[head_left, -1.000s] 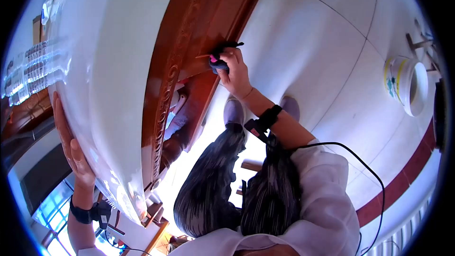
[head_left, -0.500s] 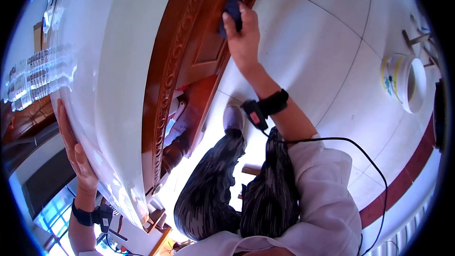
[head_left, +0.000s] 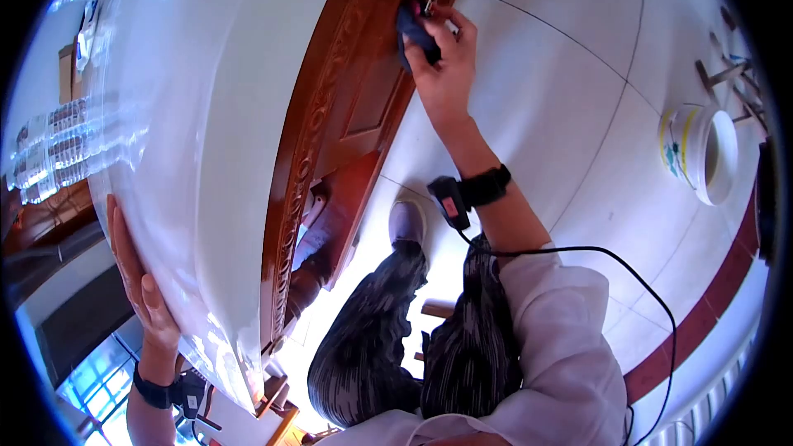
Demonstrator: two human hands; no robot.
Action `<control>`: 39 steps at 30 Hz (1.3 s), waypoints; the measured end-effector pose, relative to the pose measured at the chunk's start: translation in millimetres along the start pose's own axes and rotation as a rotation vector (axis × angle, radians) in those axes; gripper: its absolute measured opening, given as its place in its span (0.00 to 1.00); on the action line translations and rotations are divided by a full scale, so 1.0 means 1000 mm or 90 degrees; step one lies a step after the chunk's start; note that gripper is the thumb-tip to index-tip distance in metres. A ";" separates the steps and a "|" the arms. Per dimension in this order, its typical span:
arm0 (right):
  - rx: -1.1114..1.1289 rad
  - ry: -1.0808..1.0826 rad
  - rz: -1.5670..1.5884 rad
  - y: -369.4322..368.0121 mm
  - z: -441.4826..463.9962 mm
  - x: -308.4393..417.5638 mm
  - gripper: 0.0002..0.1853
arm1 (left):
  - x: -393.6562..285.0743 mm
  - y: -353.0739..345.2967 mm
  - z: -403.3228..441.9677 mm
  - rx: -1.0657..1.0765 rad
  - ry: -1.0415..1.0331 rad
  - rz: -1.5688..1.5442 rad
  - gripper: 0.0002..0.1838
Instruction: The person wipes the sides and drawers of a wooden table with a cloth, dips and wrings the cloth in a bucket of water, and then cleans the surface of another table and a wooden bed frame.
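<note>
Right hand (head_left: 448,66), upper centre of the frame: fingers closed on a dark cloth (head_left: 415,35), which is bunched against the reddish-brown carved cabinet (head_left: 363,87). Fingers and cloth partly cover the metal knob (head_left: 431,5); whether the cloth touches it cannot be told. Left hand (head_left: 147,289), lower left: open, fingers extended along the tabletop (head_left: 239,116) edge, holding nothing visible; palm contact is hidden. The tabletop is cut off at the top of the frame. Contents of the cabinet's opening, centre left, are shadowed and hard to identify. White bucket (head_left: 686,149), right: bottom interior not readable.
</note>
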State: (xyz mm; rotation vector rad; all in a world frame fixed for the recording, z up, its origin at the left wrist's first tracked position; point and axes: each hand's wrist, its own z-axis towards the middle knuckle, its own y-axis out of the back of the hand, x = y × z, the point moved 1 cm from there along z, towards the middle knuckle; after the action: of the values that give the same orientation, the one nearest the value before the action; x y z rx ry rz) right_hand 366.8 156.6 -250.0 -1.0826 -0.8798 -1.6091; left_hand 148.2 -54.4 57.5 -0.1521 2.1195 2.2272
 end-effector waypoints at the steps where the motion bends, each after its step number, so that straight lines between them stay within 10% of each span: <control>1: 0.047 -0.043 0.023 0.004 -0.002 -0.001 0.13 | -0.001 -0.001 0.001 0.003 -0.004 -0.007 0.42; 7: -0.105 0.049 -0.004 0.017 0.059 -0.006 0.12 | -0.011 -0.003 0.004 0.005 0.066 -0.081 0.43; 9: 0.043 0.114 0.069 0.003 0.080 -0.014 0.13 | -0.007 -0.004 0.005 0.000 0.016 -0.049 0.44; 19: 0.109 -0.070 -0.148 0.005 0.075 -0.092 0.14 | -0.007 -0.001 0.003 -0.003 0.045 -0.040 0.44; 22: 0.171 -0.435 0.091 0.008 0.057 -0.124 0.14 | -0.007 -0.001 0.004 0.000 0.037 -0.021 0.44; 24: -0.190 -0.689 0.497 0.020 0.038 -0.126 0.14 | -0.013 -0.002 0.005 0.001 0.088 -0.061 0.44; 27: -0.357 -0.714 0.686 0.034 0.036 -0.160 0.12 | -0.005 -0.003 0.002 0.004 0.041 -0.038 0.43; 37: -0.037 0.112 0.228 -0.048 0.157 -0.005 0.23 | -0.013 -0.004 0.006 -0.006 0.079 -0.072 0.44; 39: 0.015 0.096 0.267 -0.047 0.179 -0.029 0.26 | -0.010 -0.002 0.004 -0.004 0.089 -0.044 0.43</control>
State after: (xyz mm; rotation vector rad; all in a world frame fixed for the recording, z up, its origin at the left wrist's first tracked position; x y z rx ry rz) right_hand 368.1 341.6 -217.8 -1.0343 -0.5274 -1.3049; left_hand 158.3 -50.0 57.3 -0.3861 2.1395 2.2457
